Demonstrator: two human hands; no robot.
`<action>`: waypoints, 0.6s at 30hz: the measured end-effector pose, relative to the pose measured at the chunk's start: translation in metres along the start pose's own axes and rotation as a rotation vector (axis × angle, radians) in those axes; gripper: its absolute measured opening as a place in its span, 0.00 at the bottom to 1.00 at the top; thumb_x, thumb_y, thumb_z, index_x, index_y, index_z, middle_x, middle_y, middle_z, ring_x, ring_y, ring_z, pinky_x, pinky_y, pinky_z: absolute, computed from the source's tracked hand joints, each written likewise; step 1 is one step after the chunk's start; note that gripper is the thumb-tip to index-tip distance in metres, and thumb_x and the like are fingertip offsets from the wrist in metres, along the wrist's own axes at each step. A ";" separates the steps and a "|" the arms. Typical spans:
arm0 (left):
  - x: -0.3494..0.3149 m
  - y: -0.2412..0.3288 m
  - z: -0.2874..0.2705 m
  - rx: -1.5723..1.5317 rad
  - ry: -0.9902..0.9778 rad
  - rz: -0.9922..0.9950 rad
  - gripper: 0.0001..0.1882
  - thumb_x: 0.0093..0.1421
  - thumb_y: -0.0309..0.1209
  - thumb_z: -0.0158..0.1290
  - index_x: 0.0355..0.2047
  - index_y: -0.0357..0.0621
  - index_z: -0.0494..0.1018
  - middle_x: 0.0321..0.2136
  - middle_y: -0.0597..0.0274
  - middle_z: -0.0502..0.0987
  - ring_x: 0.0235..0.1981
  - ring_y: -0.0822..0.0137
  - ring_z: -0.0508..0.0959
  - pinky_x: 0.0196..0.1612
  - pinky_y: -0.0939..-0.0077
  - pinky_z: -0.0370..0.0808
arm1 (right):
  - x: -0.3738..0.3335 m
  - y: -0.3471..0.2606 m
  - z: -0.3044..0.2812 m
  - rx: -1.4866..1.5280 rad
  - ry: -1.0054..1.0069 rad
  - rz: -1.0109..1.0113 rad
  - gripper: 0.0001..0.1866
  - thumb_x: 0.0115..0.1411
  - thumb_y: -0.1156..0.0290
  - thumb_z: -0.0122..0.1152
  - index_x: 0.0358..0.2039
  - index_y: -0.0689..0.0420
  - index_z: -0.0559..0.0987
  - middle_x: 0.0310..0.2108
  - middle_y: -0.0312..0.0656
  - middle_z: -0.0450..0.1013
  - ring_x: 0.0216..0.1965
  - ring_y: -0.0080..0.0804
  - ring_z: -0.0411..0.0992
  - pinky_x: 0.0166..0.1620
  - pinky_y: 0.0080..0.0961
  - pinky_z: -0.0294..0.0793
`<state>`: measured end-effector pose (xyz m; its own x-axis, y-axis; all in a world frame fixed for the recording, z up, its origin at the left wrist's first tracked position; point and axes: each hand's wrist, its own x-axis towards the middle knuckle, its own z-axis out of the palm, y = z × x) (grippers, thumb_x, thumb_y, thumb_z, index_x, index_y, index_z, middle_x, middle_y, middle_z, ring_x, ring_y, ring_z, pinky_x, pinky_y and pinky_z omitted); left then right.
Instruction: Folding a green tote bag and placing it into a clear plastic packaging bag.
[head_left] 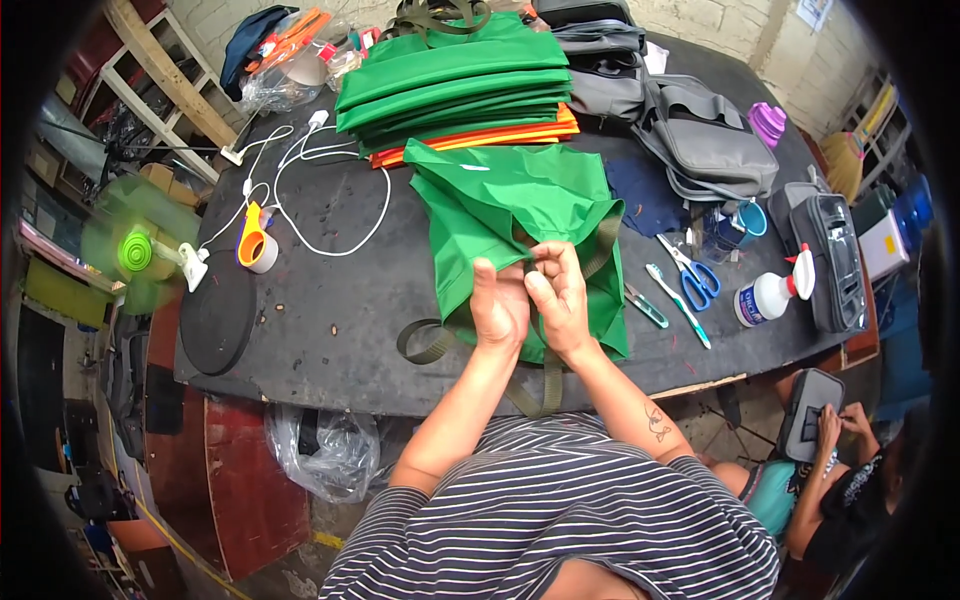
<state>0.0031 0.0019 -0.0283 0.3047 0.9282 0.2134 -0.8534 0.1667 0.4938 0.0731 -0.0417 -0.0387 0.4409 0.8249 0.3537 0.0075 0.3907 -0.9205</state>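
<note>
A green fabric bag (500,190) with olive webbing handles lies on the black table in front of me, its opening toward my body. My left hand (502,308) is at the bag's edge with its palm showing and thumb raised; its fingers curl at the fabric and are partly hidden. Close beside it, my right hand (560,305) has thumb and fingers pinched together at the bag's opening. A small dark thing (530,268) shows at those fingertips, too little of it to name. One olive handle (428,345) loops out left of my wrists, another hangs over the table's front edge.
Behind the bag are stacked green bags (450,85) and orange ones. Scissors (695,280), a toothbrush (680,305), a cutter (646,306) and a spray bottle (770,298) lie to the right. Left are a tape dispenser (258,250), white cable and a fan (135,250). A person sits lower right.
</note>
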 end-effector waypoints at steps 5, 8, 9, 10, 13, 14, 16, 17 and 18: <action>0.000 -0.003 -0.007 0.259 0.081 0.116 0.30 0.63 0.54 0.40 0.49 0.37 0.65 0.45 0.50 0.71 0.47 0.58 0.69 0.54 0.64 0.64 | 0.003 -0.003 0.004 -0.132 -0.035 -0.028 0.20 0.56 0.65 0.58 0.45 0.62 0.66 0.29 0.40 0.71 0.31 0.21 0.67 0.37 0.20 0.67; 0.002 0.013 0.007 -0.034 0.065 0.069 0.29 0.64 0.50 0.38 0.50 0.35 0.64 0.43 0.48 0.71 0.45 0.56 0.71 0.54 0.62 0.64 | 0.006 -0.001 0.004 -0.181 -0.026 -0.033 0.19 0.56 0.66 0.59 0.44 0.62 0.67 0.29 0.40 0.70 0.30 0.21 0.67 0.37 0.20 0.67; 0.002 0.017 0.005 -0.090 0.077 0.029 0.27 0.64 0.48 0.39 0.50 0.35 0.64 0.43 0.48 0.71 0.45 0.56 0.71 0.54 0.62 0.65 | 0.007 -0.001 0.005 -0.181 -0.014 -0.029 0.19 0.56 0.67 0.59 0.44 0.62 0.67 0.29 0.40 0.71 0.29 0.22 0.67 0.37 0.20 0.67; 0.002 0.019 0.004 -0.145 0.089 -0.011 0.26 0.63 0.46 0.39 0.50 0.35 0.64 0.42 0.47 0.72 0.45 0.55 0.71 0.53 0.61 0.65 | 0.007 -0.001 0.006 -0.182 -0.002 -0.025 0.19 0.55 0.67 0.59 0.44 0.62 0.67 0.28 0.40 0.71 0.29 0.22 0.67 0.37 0.21 0.68; 0.004 0.022 -0.005 -0.124 0.150 0.011 0.19 0.62 0.36 0.40 0.48 0.34 0.66 0.42 0.47 0.74 0.44 0.53 0.74 0.54 0.59 0.67 | 0.005 -0.006 0.005 -0.277 0.012 0.083 0.17 0.55 0.67 0.60 0.41 0.62 0.68 0.29 0.41 0.71 0.29 0.25 0.68 0.36 0.22 0.68; 0.006 0.019 -0.013 -0.143 0.160 -0.011 0.18 0.62 0.32 0.40 0.47 0.34 0.67 0.42 0.47 0.75 0.44 0.52 0.75 0.54 0.58 0.68 | 0.003 -0.006 0.006 -0.277 0.010 0.084 0.17 0.55 0.67 0.60 0.41 0.62 0.68 0.29 0.41 0.71 0.29 0.25 0.68 0.36 0.22 0.68; 0.011 0.016 -0.018 -0.139 0.156 -0.033 0.17 0.63 0.33 0.40 0.47 0.34 0.68 0.42 0.48 0.75 0.45 0.53 0.74 0.54 0.58 0.68 | 0.000 -0.006 0.010 -0.344 0.036 -0.057 0.15 0.55 0.67 0.60 0.38 0.62 0.69 0.29 0.43 0.71 0.29 0.28 0.69 0.35 0.24 0.69; 0.009 0.015 -0.020 -0.127 0.166 -0.071 0.18 0.63 0.35 0.41 0.47 0.34 0.68 0.42 0.47 0.75 0.45 0.54 0.74 0.54 0.60 0.68 | -0.002 -0.011 0.011 -0.386 0.014 -0.050 0.14 0.53 0.67 0.61 0.34 0.62 0.70 0.28 0.45 0.72 0.30 0.33 0.72 0.35 0.27 0.71; 0.006 0.014 -0.021 -0.177 0.143 -0.137 0.18 0.63 0.35 0.42 0.47 0.34 0.68 0.42 0.46 0.75 0.45 0.54 0.74 0.53 0.60 0.68 | -0.002 -0.010 0.011 -0.435 -0.010 -0.079 0.14 0.52 0.67 0.62 0.33 0.62 0.70 0.29 0.46 0.72 0.30 0.35 0.73 0.35 0.28 0.72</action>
<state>-0.0164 0.0173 -0.0378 0.3704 0.9285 0.0270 -0.8729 0.3379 0.3519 0.0618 -0.0432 -0.0280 0.4155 0.8040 0.4253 0.4187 0.2460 -0.8742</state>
